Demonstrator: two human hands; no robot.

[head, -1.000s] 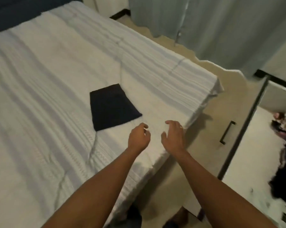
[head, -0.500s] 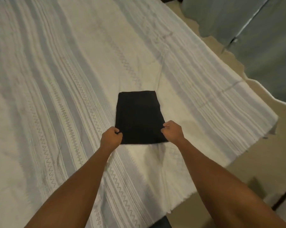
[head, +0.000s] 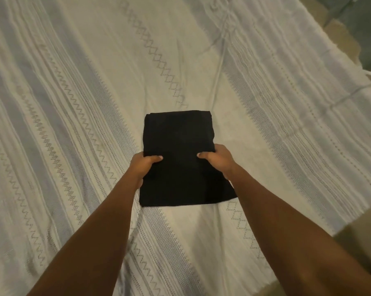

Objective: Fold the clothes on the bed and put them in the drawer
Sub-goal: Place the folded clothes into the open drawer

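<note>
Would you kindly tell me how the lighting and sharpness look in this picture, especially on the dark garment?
Head view: dim, warm light; the folded black garment is a nearly flat dark patch, folds barely readable; the bedspread pattern softens toward the edges, stripes fanning, likely wide-angle distortion; the left hand and right hand look fairly sharp.

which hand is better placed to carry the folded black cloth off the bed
Right, narrowly: the right hand and left hand grip the black cloth alike, but the right is nearer the bed edge.
</note>
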